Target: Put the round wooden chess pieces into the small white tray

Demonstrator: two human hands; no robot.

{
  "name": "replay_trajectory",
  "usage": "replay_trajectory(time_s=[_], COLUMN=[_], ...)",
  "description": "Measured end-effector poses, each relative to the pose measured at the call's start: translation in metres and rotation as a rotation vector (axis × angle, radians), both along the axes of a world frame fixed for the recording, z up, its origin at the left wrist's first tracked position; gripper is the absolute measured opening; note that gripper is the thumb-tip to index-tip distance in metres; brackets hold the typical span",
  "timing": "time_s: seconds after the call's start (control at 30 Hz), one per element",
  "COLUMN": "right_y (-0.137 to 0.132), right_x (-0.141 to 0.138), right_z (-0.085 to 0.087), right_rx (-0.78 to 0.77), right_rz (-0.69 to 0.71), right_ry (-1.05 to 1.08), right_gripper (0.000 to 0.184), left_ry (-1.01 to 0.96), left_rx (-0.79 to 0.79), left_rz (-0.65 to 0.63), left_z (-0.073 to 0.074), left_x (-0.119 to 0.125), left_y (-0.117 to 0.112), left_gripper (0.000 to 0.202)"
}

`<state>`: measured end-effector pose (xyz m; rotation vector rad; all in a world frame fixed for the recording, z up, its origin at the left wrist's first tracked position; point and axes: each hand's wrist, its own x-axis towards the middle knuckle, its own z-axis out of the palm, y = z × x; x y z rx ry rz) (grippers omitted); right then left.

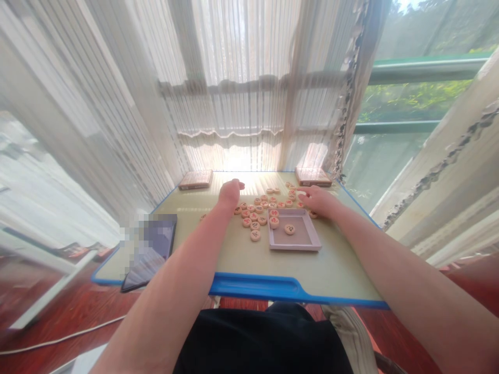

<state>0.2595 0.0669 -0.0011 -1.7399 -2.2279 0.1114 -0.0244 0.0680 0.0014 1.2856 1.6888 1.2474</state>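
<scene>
Round wooden Chinese chess pieces (253,216) with red and dark characters lie loosely spread over the middle of the table. Just beyond their left side is my left hand (230,193), its fingers curled closed; whatever they may hold is hidden. My right hand (316,200) hovers at the right edge of the spread, index finger stretched toward a few pieces (292,192), with nothing visibly gripped. Between my arms sits a shallow white box (296,247). One piece (289,229) lies flat inside it, and two more are at its left side.
Two flat boxes stand at the far corners, a left one (196,179) and a right one (313,176). A dark tablet (156,249) lies at the table's left edge. The table (249,259) has a raised blue rim; sheer curtains (234,104) hang behind it.
</scene>
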Motion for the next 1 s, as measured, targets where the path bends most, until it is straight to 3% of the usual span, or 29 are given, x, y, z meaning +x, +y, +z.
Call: replay_trajectory(time_s=[0.43,0.7,1.0], right_y=[-0.005,-0.005,-0.005], right_x=[-0.007,0.001,0.000], right_z=[0.004,0.009,0.011], right_rx=[-0.034,0.074,0.005], right_rz=[0.060,-0.169,-0.262], right_ry=[-0.054,-0.146,-0.106], right_gripper=[0.048,0.042,0.031], left_ry=[0.022,0.051,0.121], left_rx=[-0.053,-0.068,-0.077], left_rz=[-0.100,-0.160,-0.179], left_z=[-0.002,-0.002,0.000], left_x=[0.009,0.010,0.009], left_y=[-0.006,-0.008,-0.009], left_gripper=[0.048,0.052,0.055])
